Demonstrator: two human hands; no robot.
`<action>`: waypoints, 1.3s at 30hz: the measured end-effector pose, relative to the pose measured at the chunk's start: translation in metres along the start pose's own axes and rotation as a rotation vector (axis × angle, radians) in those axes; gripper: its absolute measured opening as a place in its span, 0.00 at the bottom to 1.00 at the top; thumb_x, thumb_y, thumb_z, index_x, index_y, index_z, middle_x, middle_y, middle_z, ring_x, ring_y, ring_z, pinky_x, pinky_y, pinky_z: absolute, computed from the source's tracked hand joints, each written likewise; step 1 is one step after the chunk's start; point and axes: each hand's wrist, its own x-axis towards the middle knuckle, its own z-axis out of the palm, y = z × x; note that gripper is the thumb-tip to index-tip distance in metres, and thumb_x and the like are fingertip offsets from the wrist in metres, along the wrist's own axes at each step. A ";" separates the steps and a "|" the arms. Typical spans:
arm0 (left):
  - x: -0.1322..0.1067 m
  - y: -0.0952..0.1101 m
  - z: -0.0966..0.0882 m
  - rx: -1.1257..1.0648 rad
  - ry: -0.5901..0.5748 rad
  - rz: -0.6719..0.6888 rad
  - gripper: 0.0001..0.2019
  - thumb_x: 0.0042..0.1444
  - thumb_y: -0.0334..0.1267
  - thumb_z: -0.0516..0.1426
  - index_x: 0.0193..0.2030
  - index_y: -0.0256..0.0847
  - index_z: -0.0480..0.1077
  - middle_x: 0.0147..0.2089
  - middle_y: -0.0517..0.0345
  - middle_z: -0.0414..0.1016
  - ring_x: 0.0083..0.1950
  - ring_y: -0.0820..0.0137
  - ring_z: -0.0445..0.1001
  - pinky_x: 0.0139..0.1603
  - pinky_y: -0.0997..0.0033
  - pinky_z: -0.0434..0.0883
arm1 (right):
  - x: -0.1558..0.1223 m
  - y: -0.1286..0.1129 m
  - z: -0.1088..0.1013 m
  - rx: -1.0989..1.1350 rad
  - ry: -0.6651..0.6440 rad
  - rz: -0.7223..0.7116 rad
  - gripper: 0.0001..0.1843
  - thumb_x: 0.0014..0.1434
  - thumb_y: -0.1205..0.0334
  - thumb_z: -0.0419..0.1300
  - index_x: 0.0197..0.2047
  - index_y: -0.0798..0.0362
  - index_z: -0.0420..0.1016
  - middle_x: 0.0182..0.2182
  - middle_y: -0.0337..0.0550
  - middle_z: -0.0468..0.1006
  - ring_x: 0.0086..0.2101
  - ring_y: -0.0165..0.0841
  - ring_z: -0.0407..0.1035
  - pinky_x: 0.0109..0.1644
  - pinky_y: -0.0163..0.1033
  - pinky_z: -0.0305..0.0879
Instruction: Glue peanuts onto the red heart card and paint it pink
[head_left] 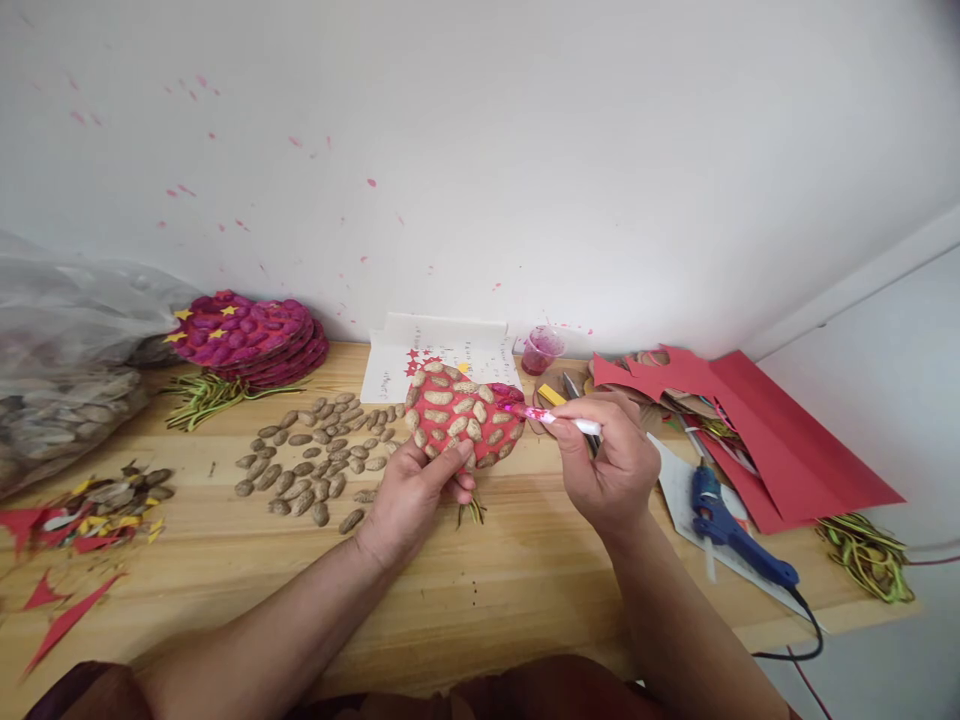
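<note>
My left hand [416, 490] grips the lower edge of a red heart-shaped cutout [442, 427] covered with glued-on peanuts, thumb on top. Between the fingers of my right hand [611, 455] is a white-handled paintbrush [577, 424], its pink-stained tip against the cutout's upper right. Magenta paint shows on that part, while the other peanuts are bare tan. A clear cup [543, 350] with pink paint stands behind. White paper [379, 370] with handwriting lies beyond the cutout, with small red stars [421, 362] on it.
Loose peanuts [315, 450] spread left of my left hand. Magenta-painted pieces [251, 340] are stacked at the back left, near a bag of peanuts [67, 420]. Paper scraps [97, 525] lie left. A blue glue gun [739, 540], red card [795, 430] and green cord [862, 555] lie right.
</note>
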 end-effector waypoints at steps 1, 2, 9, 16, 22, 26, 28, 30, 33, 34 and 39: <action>0.000 0.001 0.000 -0.016 -0.004 -0.006 0.19 0.45 0.47 0.74 0.29 0.36 0.73 0.21 0.58 0.75 0.20 0.75 0.70 0.22 0.78 0.69 | 0.000 0.000 0.000 0.014 -0.008 0.002 0.06 0.63 0.69 0.64 0.42 0.48 0.77 0.33 0.40 0.82 0.35 0.36 0.72 0.44 0.47 0.67; -0.001 0.002 0.001 -0.034 -0.006 -0.012 0.19 0.44 0.47 0.74 0.29 0.36 0.73 0.21 0.58 0.74 0.20 0.75 0.70 0.21 0.78 0.69 | 0.000 0.000 0.000 0.024 -0.017 0.002 0.06 0.63 0.69 0.64 0.42 0.48 0.77 0.33 0.40 0.82 0.35 0.36 0.72 0.44 0.47 0.67; -0.001 0.005 0.003 -0.164 0.006 -0.062 0.19 0.40 0.42 0.76 0.28 0.34 0.74 0.24 0.60 0.73 0.22 0.77 0.70 0.19 0.80 0.66 | -0.001 0.004 -0.001 -0.004 0.015 0.014 0.07 0.63 0.69 0.64 0.43 0.48 0.78 0.34 0.41 0.82 0.37 0.37 0.72 0.43 0.46 0.69; 0.000 0.004 0.002 -0.179 0.004 -0.085 0.19 0.40 0.41 0.76 0.29 0.33 0.74 0.24 0.60 0.73 0.22 0.77 0.70 0.18 0.81 0.66 | 0.000 0.001 0.000 0.042 -0.013 0.008 0.07 0.63 0.70 0.64 0.42 0.48 0.78 0.34 0.42 0.82 0.38 0.37 0.73 0.46 0.47 0.70; 0.000 0.005 0.003 -0.166 0.015 -0.083 0.19 0.39 0.42 0.76 0.29 0.33 0.75 0.25 0.60 0.73 0.22 0.78 0.70 0.18 0.81 0.66 | -0.001 0.005 -0.002 -0.010 0.020 0.022 0.07 0.63 0.68 0.64 0.43 0.48 0.79 0.34 0.42 0.82 0.38 0.38 0.74 0.44 0.47 0.71; 0.000 0.004 0.003 -0.179 0.006 -0.078 0.19 0.39 0.41 0.76 0.29 0.33 0.75 0.25 0.59 0.73 0.22 0.77 0.70 0.18 0.81 0.67 | 0.000 0.002 0.000 0.037 -0.021 0.011 0.06 0.63 0.68 0.64 0.42 0.48 0.78 0.34 0.42 0.81 0.38 0.38 0.74 0.44 0.47 0.71; 0.000 0.004 0.002 -0.185 0.004 -0.077 0.19 0.39 0.41 0.77 0.29 0.33 0.75 0.25 0.59 0.74 0.21 0.77 0.70 0.18 0.81 0.67 | 0.001 0.001 0.001 0.036 -0.037 -0.005 0.06 0.63 0.68 0.64 0.42 0.48 0.78 0.34 0.42 0.81 0.38 0.38 0.74 0.45 0.47 0.71; 0.000 0.003 0.002 -0.191 0.004 -0.078 0.19 0.39 0.41 0.77 0.28 0.33 0.75 0.24 0.60 0.74 0.21 0.77 0.70 0.18 0.81 0.67 | 0.001 0.001 0.001 0.016 -0.022 -0.015 0.07 0.63 0.69 0.65 0.42 0.48 0.78 0.34 0.42 0.81 0.38 0.38 0.73 0.45 0.47 0.70; 0.001 0.003 0.002 -0.199 0.003 -0.078 0.19 0.39 0.41 0.77 0.28 0.33 0.76 0.24 0.60 0.73 0.21 0.77 0.70 0.18 0.82 0.67 | 0.000 0.004 0.000 -0.003 0.017 -0.010 0.08 0.62 0.70 0.65 0.43 0.48 0.78 0.34 0.41 0.81 0.39 0.38 0.73 0.44 0.47 0.70; 0.002 0.003 0.002 -0.204 0.000 -0.077 0.18 0.39 0.41 0.77 0.28 0.33 0.76 0.24 0.60 0.73 0.21 0.77 0.70 0.18 0.82 0.67 | 0.000 0.004 0.000 0.003 0.021 -0.004 0.09 0.62 0.70 0.65 0.43 0.48 0.78 0.34 0.41 0.81 0.39 0.38 0.73 0.44 0.47 0.70; 0.001 0.003 0.001 -0.222 -0.017 -0.077 0.17 0.41 0.39 0.77 0.29 0.33 0.76 0.25 0.60 0.74 0.22 0.77 0.71 0.18 0.82 0.68 | -0.001 0.005 -0.001 0.059 -0.006 0.025 0.09 0.62 0.71 0.65 0.43 0.48 0.78 0.34 0.41 0.81 0.39 0.37 0.72 0.44 0.46 0.70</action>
